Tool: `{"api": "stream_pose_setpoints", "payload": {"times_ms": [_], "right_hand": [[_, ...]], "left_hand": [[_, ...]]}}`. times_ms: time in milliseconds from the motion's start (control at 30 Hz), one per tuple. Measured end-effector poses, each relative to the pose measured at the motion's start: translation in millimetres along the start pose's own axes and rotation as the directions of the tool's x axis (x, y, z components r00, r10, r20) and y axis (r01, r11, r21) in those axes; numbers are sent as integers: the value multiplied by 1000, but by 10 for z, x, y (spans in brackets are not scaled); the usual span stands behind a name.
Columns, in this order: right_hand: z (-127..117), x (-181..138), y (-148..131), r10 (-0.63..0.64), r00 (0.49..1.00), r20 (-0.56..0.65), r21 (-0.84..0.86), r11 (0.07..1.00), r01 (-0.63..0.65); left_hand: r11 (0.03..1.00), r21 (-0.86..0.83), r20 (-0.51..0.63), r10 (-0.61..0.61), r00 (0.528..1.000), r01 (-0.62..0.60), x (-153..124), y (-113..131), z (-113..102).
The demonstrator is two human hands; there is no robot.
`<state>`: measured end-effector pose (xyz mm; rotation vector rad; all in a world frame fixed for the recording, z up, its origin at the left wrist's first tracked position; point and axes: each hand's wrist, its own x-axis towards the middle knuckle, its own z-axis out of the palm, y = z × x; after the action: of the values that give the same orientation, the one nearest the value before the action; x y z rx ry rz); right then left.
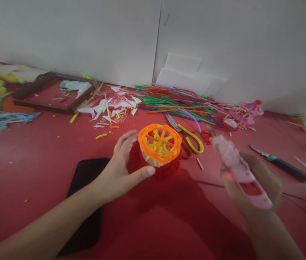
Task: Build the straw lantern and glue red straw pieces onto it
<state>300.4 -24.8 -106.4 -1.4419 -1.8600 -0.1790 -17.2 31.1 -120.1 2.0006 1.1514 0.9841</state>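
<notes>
My left hand (120, 169) wraps round a small craft piece (159, 144): an orange and yellow ring with spokes on top of a red fringed body, standing on the red table (33, 155). My right hand (255, 184), blurred by motion, grips a pink glue gun (236, 166) whose tip points up and left toward the craft piece, a short way to its right.
A black phone (87, 202) lies under my left forearm. Yellow-handled scissors (188, 135) lie just behind the craft piece. A pile of coloured sticks (177, 103), white scraps (109, 106), a green-handled knife (283, 164), pink paper pieces (243, 112) and a wooden frame (47, 94) lie farther back.
</notes>
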Motion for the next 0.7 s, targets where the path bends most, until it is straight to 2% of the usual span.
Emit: {"api": "stream_pose_setpoints", "payload": {"times_ms": [67, 133, 200, 300, 367, 467, 533, 600, 667, 700], "right_hand": [[-47, 93, 210, 62, 998, 9, -128, 990, -61], [-94, 115, 531, 91, 991, 99, -263, 963, -62], [-128, 47, 910, 104, 987, 123, -408, 912, -45], [-160, -130, 1364, 75, 987, 141, -494, 870, 5], [-193, -196, 1438, 74, 988, 138, -508, 862, 6], [-254, -129, 1129, 83, 993, 88, -560, 829, -19], [-242, -9, 744, 177, 984, -19, -666, 732, -145], [-144, 104, 362, 229, 967, 109, -617, 779, -115], [26, 165, 81, 182, 943, 279, -460, 887, -35], [120, 172, -10, 165, 930, 327, -424, 905, -12]], "left_hand": [[999, 35, -6, 15, 1000, -15, -13, -51, 3], [998, 30, 40, 52, 998, -53, -19, -80, 9], [994, 25, 83, 100, 992, -103, -5, -76, 17], [988, 73, 62, 134, 989, -138, 45, -32, 19], [989, 95, 39, 114, 993, -117, 80, -3, 11], [994, 70, 16, 85, 996, -86, 106, 10, 1], [996, 49, -5, 71, 997, -71, 106, -2, 0], [997, 62, -41, 47, 998, -44, 99, -29, 8], [999, 49, -93, 21, 995, -16, 94, -68, 25], [1000, 18, -108, 7, 994, -5, 93, -89, 37]]}}
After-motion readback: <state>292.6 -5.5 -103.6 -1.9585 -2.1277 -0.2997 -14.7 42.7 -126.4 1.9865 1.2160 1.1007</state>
